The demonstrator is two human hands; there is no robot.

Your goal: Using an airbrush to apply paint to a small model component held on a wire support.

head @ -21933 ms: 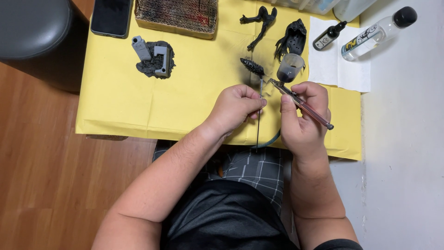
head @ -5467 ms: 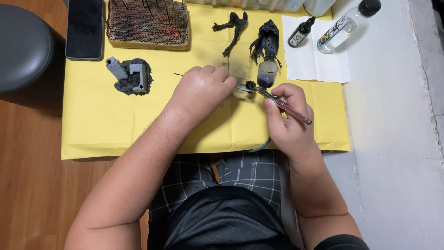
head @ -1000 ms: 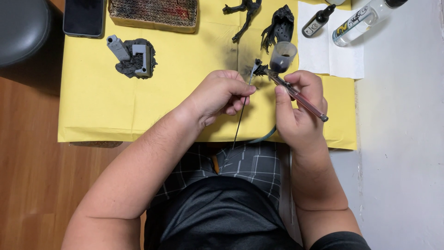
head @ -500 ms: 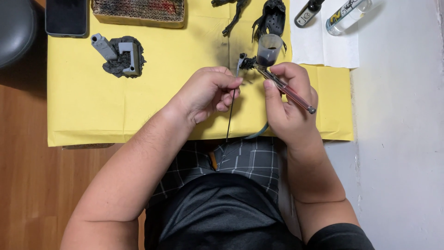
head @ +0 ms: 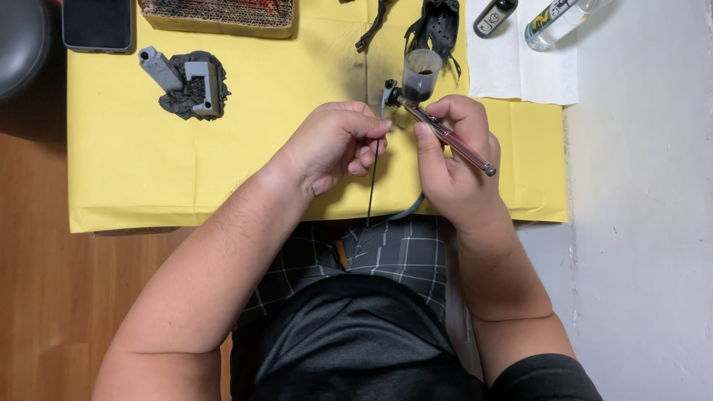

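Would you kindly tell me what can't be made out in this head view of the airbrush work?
- Small part at the left hand: hidden by the fingertips; only its thin rod shows.
- Airbrush trigger: covered by the right hand.
- Dark figure, cardboard block, phone, two bottles: cut off by the top edge.

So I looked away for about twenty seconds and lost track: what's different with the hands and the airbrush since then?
Little changed. About five seconds ago the left hand held its thin rod flat, pointing left; now the rod hangs down toward the lap again. The right hand keeps its grip on the airbrush, cup up. The grey model base, the phone and the bottles lie as before.
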